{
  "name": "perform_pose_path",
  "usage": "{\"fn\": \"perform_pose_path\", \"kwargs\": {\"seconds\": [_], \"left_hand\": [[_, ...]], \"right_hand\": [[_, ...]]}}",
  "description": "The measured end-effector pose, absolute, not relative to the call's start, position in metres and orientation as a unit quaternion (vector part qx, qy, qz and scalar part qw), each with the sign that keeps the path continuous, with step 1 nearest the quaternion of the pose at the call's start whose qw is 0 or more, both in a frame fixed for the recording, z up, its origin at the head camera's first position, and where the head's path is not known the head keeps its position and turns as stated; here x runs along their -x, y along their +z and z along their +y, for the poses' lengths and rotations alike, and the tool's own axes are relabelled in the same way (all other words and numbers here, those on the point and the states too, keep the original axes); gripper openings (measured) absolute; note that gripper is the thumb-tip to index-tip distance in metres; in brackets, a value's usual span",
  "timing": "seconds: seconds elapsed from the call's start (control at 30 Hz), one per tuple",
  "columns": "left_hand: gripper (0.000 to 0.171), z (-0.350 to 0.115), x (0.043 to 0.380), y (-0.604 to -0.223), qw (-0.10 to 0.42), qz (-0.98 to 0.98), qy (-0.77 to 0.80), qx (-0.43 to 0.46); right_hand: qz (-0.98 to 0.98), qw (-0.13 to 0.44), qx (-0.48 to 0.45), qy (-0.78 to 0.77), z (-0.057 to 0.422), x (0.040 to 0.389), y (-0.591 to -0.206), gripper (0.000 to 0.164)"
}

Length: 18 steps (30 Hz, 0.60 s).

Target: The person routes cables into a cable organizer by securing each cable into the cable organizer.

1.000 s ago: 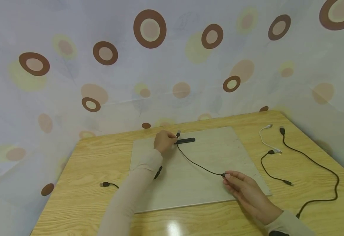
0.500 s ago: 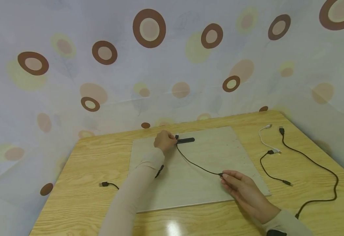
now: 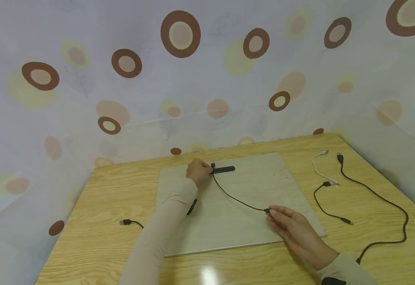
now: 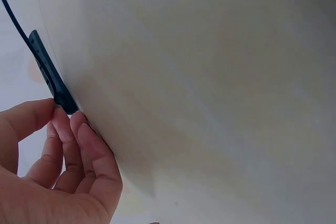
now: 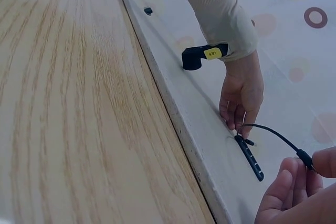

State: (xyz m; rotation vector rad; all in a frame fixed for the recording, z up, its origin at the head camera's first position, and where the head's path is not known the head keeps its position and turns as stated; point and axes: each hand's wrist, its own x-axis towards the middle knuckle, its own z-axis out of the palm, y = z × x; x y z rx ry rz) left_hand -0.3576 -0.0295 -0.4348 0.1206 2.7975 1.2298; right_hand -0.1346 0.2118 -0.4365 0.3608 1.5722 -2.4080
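Cable, thin and black, sags between the two grips, its one end at the left grip and its other end in the right. Thumb and fingers of the left grip pinch it close to its flat plug, which pokes out just beyond the fingertips. Right grip, nearer the body, is closed on the connector at the opposite end, thumb over fingers.

Against the left grip's fingertips, reaching away to the right, lies a dark narrow strip; the right wrist view shows a row of small marks along it. Whether those fingers also press on the strip cannot be told.

Beneath the left grip and the strip is a pale board, whose near right corner sits by the right grip. It rests on a wood-grained worktop. Left of the left grip and nearer the body, a second black cable shows its plug, the rest passing behind the sleeve.

Right of the right grip lie a short black cable, farther off a white cable meeting its plug, and outermost a long black cable. Beyond both grips hangs a circle-patterned sheet.
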Motion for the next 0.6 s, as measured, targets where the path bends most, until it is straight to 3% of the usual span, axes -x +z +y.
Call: {"fn": "perform_pose_path", "kwargs": {"seconds": [0.6], "left_hand": [[0.010,-0.0253,0.3604,-0.4374,0.029,0.917,0.397,-0.033]], "right_hand": [[0.537,0.117,-0.118,-0.827,0.2139,0.1358,-0.4411,0.050]]}}
